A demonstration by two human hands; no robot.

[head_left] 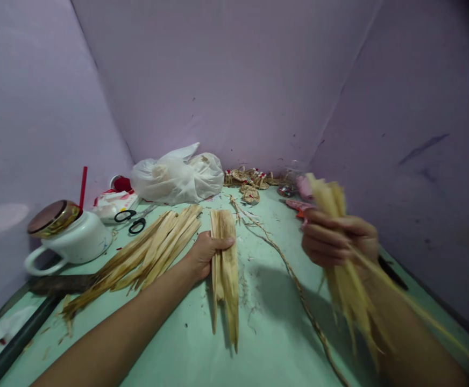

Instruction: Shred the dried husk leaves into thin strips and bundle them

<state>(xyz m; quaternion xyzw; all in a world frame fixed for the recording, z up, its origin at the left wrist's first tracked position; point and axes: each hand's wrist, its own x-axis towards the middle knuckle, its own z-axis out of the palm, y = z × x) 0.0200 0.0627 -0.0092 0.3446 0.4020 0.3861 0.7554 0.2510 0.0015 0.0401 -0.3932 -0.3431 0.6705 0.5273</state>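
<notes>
The hands are apart. The left hand (204, 255) grips husks (229, 274) at six o'clock; the right hand (329, 239), at four o'clock, clenches a raised tuft (346, 290). From the husks, a pile (162, 244) lies at nine o'clock. A cord (299, 288) runs toward five o'clock.

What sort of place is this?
Probably a small craft corner: there are dried plant strips, black-handled scissors, and little woven pieces toward the back of the green table.

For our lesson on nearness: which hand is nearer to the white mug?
Left. The left hand is right of the white mug, beyond the pile of dried strips; the right hand is farther right, past the twisted cord.
</notes>
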